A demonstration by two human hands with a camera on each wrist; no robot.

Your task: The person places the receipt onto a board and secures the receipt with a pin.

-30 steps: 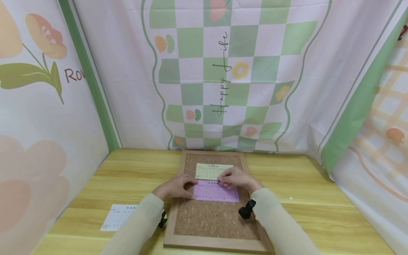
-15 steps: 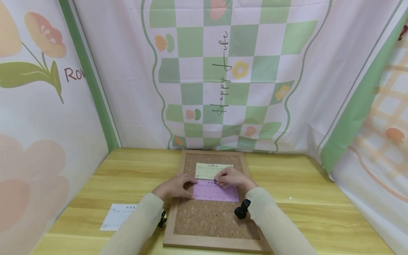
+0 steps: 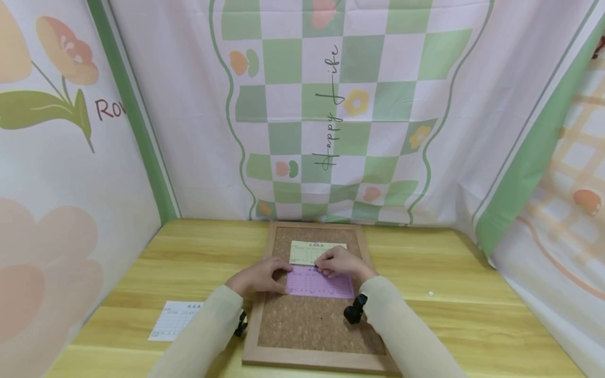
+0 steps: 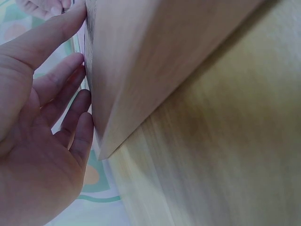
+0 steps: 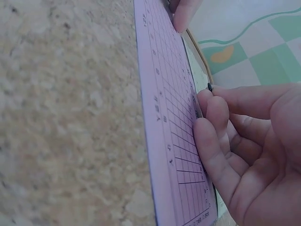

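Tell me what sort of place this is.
Probably a staged tabletop booth, not a real office: printed floral fabric backdrops wall in a wooden table, where a cork board holds a pink form.

Standing on three sides of a yellow wooden table [image 3: 472, 315], hanging in soft even light: floral and green-checked backdrop cloths [image 3: 350, 105].

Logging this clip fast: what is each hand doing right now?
Left hand: open, fingers flat on the pink slip.
Right hand: pinches a small dark pin.
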